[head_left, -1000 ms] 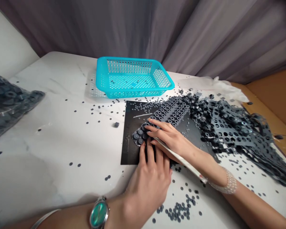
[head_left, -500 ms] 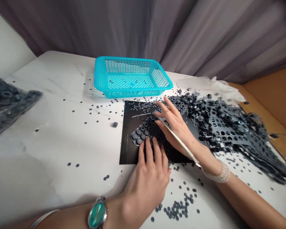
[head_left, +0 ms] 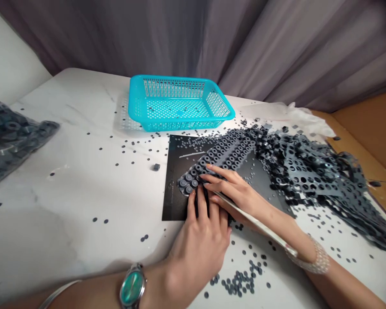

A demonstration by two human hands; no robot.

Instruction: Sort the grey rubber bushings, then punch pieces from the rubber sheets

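Clasped under the right hand (head_left: 236, 193), a slim pale rod (head_left: 254, 221) lies pinned against the palm, while the left hand (head_left: 199, 244) sets its fingers (head_left: 192, 210) down on the near end of a perforated grey rubber strip (head_left: 227, 154); whether they pinch it, the view does not show. At far left sits a clear bag of dark rubber rings (head_left: 9, 137), and loose discs dot the white marble table (head_left: 67, 193) around a small dark block (head_left: 156, 167). Farther back stands a turquoise plastic basket (head_left: 180, 103). Nearer, the strip lies across a black mat (head_left: 172, 201), its rings seated along most of its length. At right, a heap of punched sheets (head_left: 312, 176) shows mostly open holes: those look done, this strip not.
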